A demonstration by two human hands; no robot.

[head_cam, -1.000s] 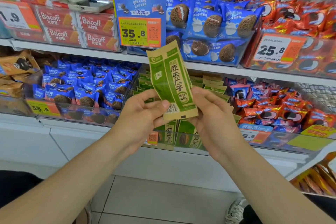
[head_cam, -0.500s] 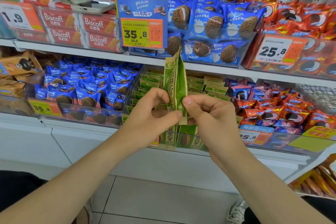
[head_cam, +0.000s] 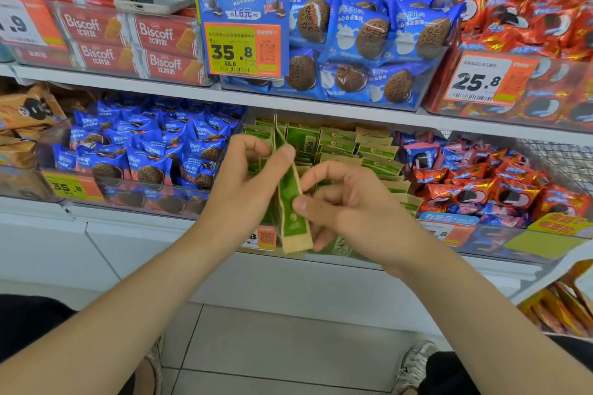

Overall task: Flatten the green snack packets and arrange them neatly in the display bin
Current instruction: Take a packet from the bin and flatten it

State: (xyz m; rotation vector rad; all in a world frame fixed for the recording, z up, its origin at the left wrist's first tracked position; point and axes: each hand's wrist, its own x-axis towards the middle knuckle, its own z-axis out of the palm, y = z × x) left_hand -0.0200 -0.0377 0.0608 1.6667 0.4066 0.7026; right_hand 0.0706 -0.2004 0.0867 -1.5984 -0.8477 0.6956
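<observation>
I'm seeing the upper shelf [head_cam: 144,83] carrying clear bins of Biscoff packs [head_cam: 106,35], blue cookie packets [head_cam: 353,51] and orange-red packets [head_cam: 529,29]. The lower shelf [head_cam: 144,221] is carrying brown packets [head_cam: 22,125], small blue packets [head_cam: 144,151], the display bin [head_cam: 346,253] with green snack packets [head_cam: 353,147] standing in rows, and red packets [head_cam: 497,183].

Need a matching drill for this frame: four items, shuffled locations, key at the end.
Items
1. held green packet
2. Biscoff boxes
3. 25.8 price tag
4. binned green packets

Places
A. upper shelf, left end
B. pinched between left hand and right hand
C. upper shelf, right end
D. lower shelf, behind the hands

Pairs: 1-B, 2-A, 3-C, 4-D
</observation>
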